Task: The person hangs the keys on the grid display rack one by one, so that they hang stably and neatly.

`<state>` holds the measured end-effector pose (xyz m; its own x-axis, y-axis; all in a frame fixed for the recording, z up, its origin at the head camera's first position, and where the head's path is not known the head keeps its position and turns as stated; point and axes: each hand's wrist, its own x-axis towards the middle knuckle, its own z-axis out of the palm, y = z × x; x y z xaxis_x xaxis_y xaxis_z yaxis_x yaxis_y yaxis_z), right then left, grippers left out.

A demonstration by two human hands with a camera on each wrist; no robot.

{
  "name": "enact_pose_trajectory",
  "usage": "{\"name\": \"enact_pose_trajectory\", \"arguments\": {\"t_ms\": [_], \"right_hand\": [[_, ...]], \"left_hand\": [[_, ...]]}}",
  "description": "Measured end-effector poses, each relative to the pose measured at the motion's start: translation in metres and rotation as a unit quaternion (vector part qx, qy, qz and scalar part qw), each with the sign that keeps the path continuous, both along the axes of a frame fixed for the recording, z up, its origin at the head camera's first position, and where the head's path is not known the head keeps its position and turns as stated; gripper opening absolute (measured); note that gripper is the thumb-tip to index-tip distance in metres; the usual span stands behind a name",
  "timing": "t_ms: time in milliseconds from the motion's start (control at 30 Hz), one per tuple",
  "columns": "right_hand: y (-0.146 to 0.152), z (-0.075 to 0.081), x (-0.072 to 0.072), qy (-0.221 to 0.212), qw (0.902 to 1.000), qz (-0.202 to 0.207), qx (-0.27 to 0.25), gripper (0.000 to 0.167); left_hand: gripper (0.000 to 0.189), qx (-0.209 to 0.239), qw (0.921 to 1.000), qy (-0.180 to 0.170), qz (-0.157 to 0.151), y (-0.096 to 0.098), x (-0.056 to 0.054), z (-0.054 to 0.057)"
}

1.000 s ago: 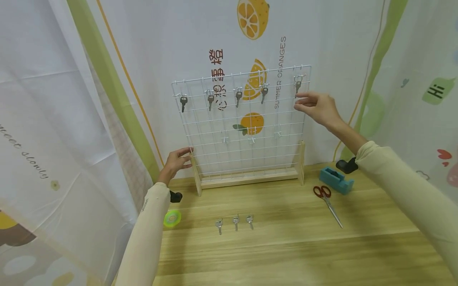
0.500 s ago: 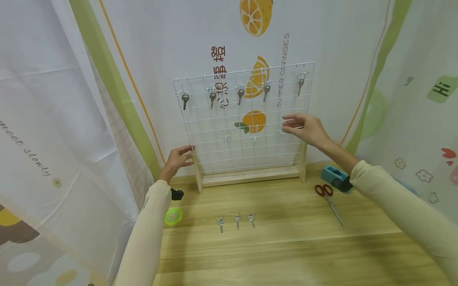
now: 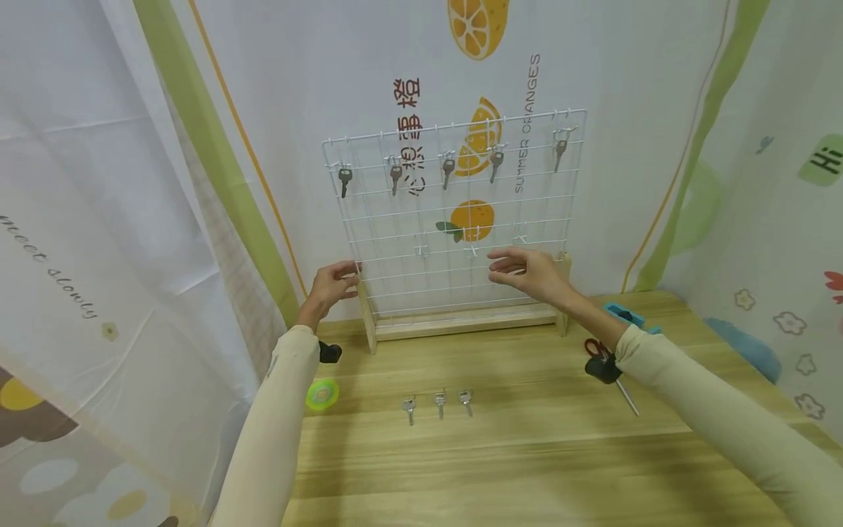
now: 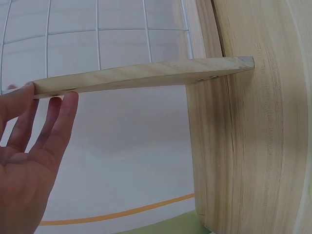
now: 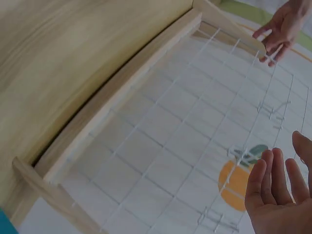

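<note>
A white wire grid rack (image 3: 461,327) stands upright on a wooden base. Several dark-looking keys, among them one key (image 3: 345,178) at the far left, hang from hooks along its upper rows. Lower down, three hooks, such as the middle hook (image 3: 473,250), carry nothing. My left hand (image 3: 329,287) holds the top of the wooden side post (image 4: 131,75) between thumb and fingers. In front of the grid's lower right, my right hand (image 3: 530,274) hovers with fingers slightly bent and nothing in them. Three silver keys, one of them the middle key (image 3: 440,403), lie in a row on the table.
Red-handled scissors (image 3: 627,399) and a blue tape dispenser (image 3: 622,315) lie at the right, partly hidden by my right arm and its wrist camera. A yellow-green disc (image 3: 322,394) sits at the left on the wooden table (image 3: 500,476). A printed curtain (image 3: 276,88) hangs behind.
My right hand has moved down and left, from beside the rightmost hanging key to the lower hooks. My left hand stays at the side post. The head view has shifted slightly.
</note>
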<state>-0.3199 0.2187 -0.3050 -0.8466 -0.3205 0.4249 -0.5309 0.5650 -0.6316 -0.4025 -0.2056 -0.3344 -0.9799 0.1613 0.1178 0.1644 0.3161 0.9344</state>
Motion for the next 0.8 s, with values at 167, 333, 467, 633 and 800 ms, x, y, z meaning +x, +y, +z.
{"name": "enact_pose_trajectory", "arguments": {"t_ms": [167, 333, 467, 633, 800], "right_hand": [[-0.017, -0.018, 0.0, -0.009, 0.9998, 0.018, -0.008, 0.042], [-0.033, -0.04, -0.001, -0.021, 0.9989, 0.038, -0.014, 0.04], [-0.046, -0.054, -0.001, -0.021, 0.9979, 0.058, -0.021, 0.038], [-0.061, -0.07, -0.001, -0.027, 0.9958, 0.085, -0.022, 0.035], [-0.076, -0.087, 0.002, -0.038, 0.9936, 0.106, -0.011, 0.034]], "left_hand": [[0.054, 0.001, 0.9997, 0.021, 0.016, 0.001, 0.001, -0.001], [0.05, -0.002, 0.9992, 0.031, 0.024, 0.001, 0.0, -0.001], [0.048, 0.004, 0.9991, 0.035, 0.023, 0.001, -0.002, -0.001], [0.048, 0.013, 0.9989, 0.041, 0.02, 0.003, -0.005, -0.002], [0.051, 0.017, 0.9988, 0.041, 0.02, 0.003, -0.005, -0.004]]}}
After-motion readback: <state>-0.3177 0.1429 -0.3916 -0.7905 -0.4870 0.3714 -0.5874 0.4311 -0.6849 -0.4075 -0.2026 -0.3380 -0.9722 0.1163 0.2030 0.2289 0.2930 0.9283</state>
